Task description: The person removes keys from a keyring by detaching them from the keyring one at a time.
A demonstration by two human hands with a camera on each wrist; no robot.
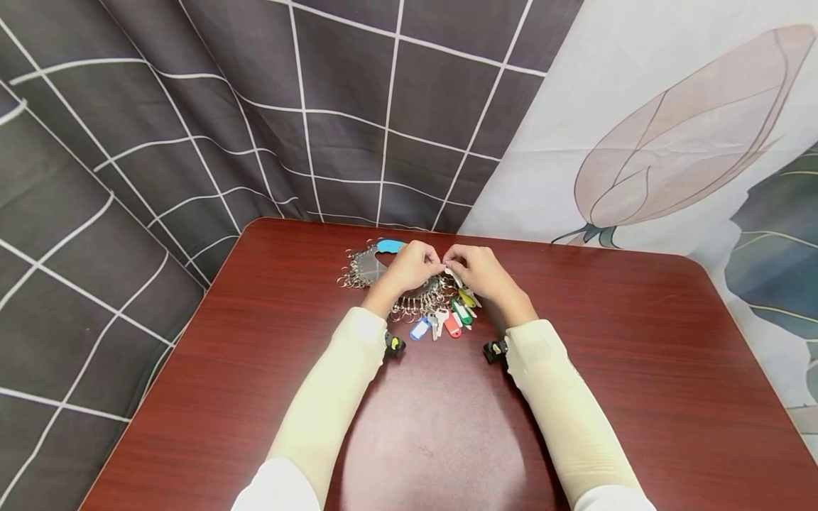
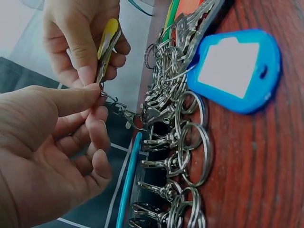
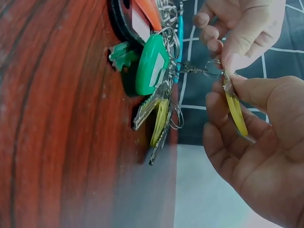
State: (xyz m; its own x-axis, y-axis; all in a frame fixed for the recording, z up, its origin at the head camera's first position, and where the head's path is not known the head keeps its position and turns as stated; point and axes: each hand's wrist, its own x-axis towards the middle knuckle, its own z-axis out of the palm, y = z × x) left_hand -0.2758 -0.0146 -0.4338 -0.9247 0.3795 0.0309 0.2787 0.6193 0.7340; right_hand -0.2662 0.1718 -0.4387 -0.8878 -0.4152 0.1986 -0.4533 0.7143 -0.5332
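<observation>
In the head view, my left hand (image 1: 411, 268) and right hand (image 1: 483, 271) meet fingertip to fingertip above a plate (image 1: 367, 265) with a blue top, edged with metal clasps and key rings. Between right thumb and fingers I pinch a key with a yellow key tag (image 3: 236, 115). My left thumb and forefinger pinch a split key ring (image 3: 211, 69) at the key's end; a small metal clasp (image 2: 127, 114) links it to the plate's edge. The tips of my left fingers partly cover the ring.
Along the near edge hang several keys with tags: a blue tag (image 1: 420, 328), a red tag (image 1: 452, 325), a green tag (image 3: 151, 66) and another yellow tag (image 3: 160, 121). They lie on a reddish-brown wooden table (image 1: 255, 383). A dark checked curtain (image 1: 345, 85) stands behind.
</observation>
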